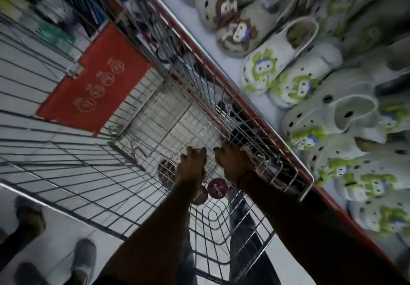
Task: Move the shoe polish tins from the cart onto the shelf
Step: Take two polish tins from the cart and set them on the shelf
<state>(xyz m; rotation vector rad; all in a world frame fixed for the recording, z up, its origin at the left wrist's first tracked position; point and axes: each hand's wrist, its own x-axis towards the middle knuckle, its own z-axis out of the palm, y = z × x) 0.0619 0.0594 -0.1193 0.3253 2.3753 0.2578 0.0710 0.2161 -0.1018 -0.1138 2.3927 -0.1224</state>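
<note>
Looking down into a wire shopping cart (66, 162), I see round dark-red shoe polish tins on its floor. One with a white label (217, 188) lies between my wrists, another (166, 171) sits left of my left hand, and a third (199, 196) is partly under my left forearm. My left hand (192, 167) reaches down over the tins with its fingers bent; what it touches is hidden. My right hand (233, 164) is curled near the cart's right wall, its grip hidden. The white shelf (230, 69) with a red edge runs along the right.
The shelf is crowded with pale clogs with green and brown cartoon charms (277, 62). A red plastic seat flap (95, 78) hangs on the cart's far end. A grey shoe (85, 253) and a dark shoe (28, 213) stand on the floor at lower left.
</note>
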